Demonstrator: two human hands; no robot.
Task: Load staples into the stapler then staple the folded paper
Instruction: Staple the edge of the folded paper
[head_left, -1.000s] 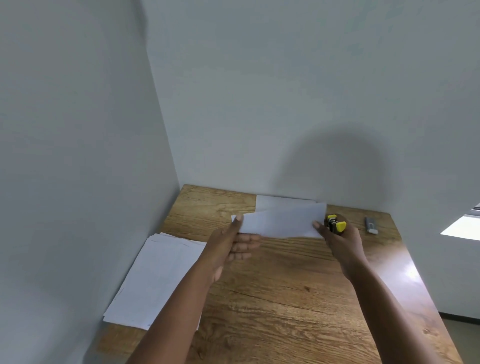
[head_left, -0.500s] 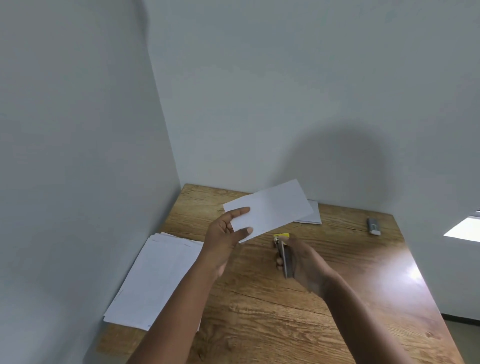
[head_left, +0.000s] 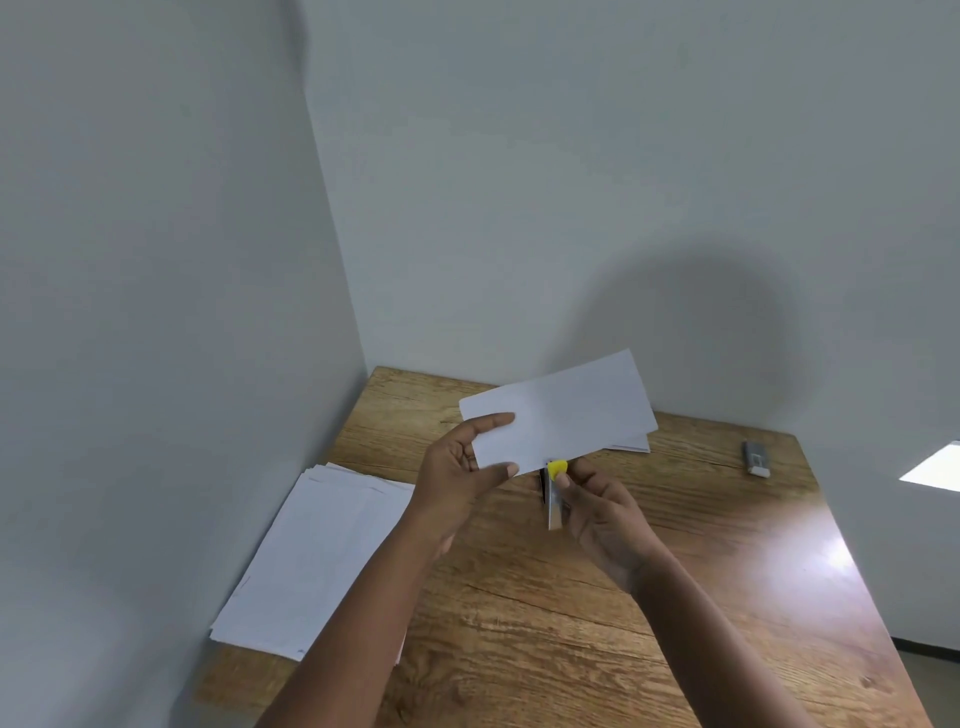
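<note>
My left hand (head_left: 457, 470) holds a folded white paper (head_left: 561, 410) by its left end, lifted above the wooden table (head_left: 649, 597) and tilted up to the right. My right hand (head_left: 602, 514) grips a small metal stapler with a yellow tip (head_left: 555, 493). The stapler's yellow tip meets the lower edge of the folded paper near its middle. Whether the paper sits inside the stapler's jaws I cannot tell.
A stack of white sheets (head_left: 317, 556) lies at the table's left edge against the wall. Another folded paper (head_left: 631, 444) lies behind the held one. A small grey staple box (head_left: 756, 458) rests at the far right. Walls close off the left and back.
The left hand lifted the folded paper off the table. The right hand brought the stapler from the far right toward the middle and up to the paper's lower edge.
</note>
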